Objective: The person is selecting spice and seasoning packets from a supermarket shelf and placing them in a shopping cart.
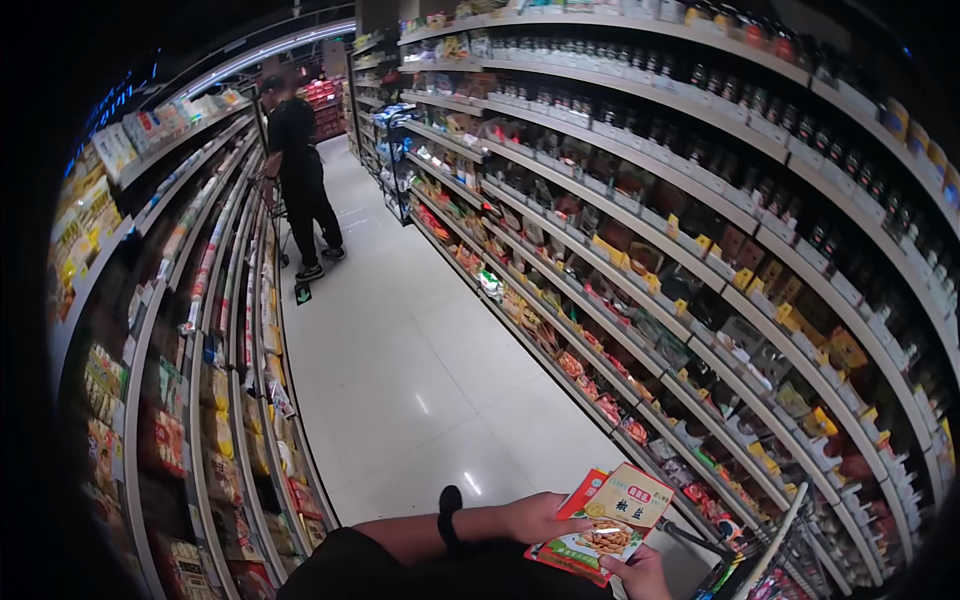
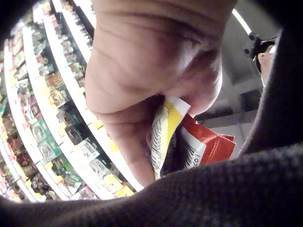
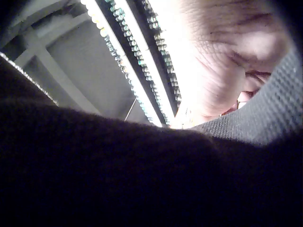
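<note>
Two flat food packets are held in front of the body in the head view. The front packet [image 1: 632,497] is cream-yellow with a picture of brown food; a red packet [image 1: 592,484] lies behind it, partly covered. My left hand [image 1: 538,518] grips their left side. My right hand [image 1: 640,574] pinches the lower right edge, its thumb on the front. In the left wrist view my left hand [image 2: 151,61] holds the yellow-and-white packet [image 2: 165,127], beside the red packet [image 2: 215,146]. The right wrist view shows my right hand [image 3: 218,56], its fingertips hidden.
Stocked shelves [image 1: 640,265] run along the right, and more shelves [image 1: 145,400] line the left. A pale tiled floor [image 1: 420,350] lies between them. A person in black [image 1: 298,165] stands with a cart further up the aisle. Part of a cart [image 1: 785,540] is at the lower right.
</note>
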Tool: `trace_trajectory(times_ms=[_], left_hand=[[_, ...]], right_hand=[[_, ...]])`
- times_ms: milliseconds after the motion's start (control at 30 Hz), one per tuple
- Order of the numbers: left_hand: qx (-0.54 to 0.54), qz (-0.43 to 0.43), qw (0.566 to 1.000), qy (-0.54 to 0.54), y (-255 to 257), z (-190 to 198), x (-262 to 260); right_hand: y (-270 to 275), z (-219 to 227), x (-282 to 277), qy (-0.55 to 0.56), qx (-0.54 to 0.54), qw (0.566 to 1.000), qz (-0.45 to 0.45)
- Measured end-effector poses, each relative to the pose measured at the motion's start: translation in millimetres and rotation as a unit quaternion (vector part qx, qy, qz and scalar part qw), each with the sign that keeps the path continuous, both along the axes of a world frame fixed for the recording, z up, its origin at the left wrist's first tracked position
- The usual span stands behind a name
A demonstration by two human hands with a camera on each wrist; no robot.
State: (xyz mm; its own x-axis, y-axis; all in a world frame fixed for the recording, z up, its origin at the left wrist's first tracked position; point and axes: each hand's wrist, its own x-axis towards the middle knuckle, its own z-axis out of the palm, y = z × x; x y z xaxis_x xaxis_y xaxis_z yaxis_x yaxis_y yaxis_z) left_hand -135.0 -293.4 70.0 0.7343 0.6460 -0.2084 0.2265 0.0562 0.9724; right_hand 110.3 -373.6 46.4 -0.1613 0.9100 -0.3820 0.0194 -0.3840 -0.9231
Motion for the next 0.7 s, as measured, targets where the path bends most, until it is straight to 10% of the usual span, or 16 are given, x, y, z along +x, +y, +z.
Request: trace_trajectory(times_ms=[700], left_hand=[[-0.077,0.322,0.929,-0.163,60,-36,-414]], right_hand=[[201,10,-410,0.061,-0.032,0.968,0.242]])
